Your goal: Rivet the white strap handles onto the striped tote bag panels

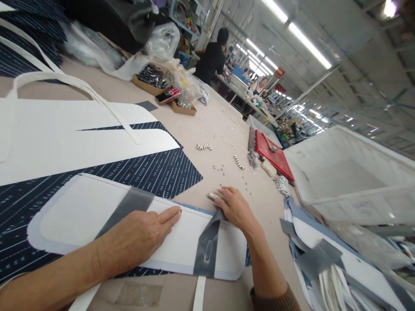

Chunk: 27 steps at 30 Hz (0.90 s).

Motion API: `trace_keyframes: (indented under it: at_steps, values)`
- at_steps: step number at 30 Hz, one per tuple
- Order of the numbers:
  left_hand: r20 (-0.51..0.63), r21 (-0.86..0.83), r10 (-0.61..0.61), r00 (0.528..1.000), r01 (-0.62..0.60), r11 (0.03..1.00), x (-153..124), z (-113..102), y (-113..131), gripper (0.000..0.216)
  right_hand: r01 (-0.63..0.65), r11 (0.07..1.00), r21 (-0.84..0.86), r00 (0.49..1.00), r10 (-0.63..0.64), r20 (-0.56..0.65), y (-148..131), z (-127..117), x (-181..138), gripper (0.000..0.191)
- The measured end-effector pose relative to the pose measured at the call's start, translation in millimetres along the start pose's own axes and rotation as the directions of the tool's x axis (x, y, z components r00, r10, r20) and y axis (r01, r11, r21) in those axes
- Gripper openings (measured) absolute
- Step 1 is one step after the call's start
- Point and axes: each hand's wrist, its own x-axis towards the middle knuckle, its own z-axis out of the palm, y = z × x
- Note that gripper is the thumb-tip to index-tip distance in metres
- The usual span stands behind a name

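A long white panel (pixel 177 248) with rounded ends lies in front of me, crossed by two dark grey strips. My left hand (pixel 142 235) rests on the panel, palm down, with its fingers stretched out near the upper edge. At that edge, towards the right end, my right hand (pixel 234 208) has its fingers bent around the raised upper end of the right grey strip (pixel 207 250); its thumb is mostly hidden. This strip has an oblong stitched slot. A short whitish piece (pixel 212 195) shows at the right fingertips; I cannot tell what it is. Below the panel is dark blue printed fabric (pixel 162 172).
Small rings (pixel 218 168) and two ribbed stacks (pixel 239 162) are scattered beyond my hands. Further back are a cardboard box (pixel 183 108) and a phone (pixel 167 95). At right stand a red board with a hammer (pixel 269 144), a white bin (pixel 343 172) and piled panels (pixel 350 276).
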Motion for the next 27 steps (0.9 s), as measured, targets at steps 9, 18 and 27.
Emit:
trace_keyframes:
  at_steps: [9, 18, 27]
  values:
    - [-0.065, 0.054, 0.024, 0.998, -0.021, 0.998, -3, 10, -3, 0.053, 0.062, 0.688, 0.723, 0.766, 0.431, -0.476, 6, 1, -29, 0.024]
    - [-0.041, 0.020, 0.012, 0.999, -0.011, 1.000, -3, 6, -2, 0.051, 0.328, -0.457, 0.827, 0.764, 0.643, 0.053, -72, 41, -10, 0.025]
    - [-0.066, 0.009, 0.021, 0.998, -0.020, 1.000, -2, 4, -1, 0.049, 0.337, -0.377, 0.863, 0.724, 0.690, 0.019, -73, 71, 5, 0.027]
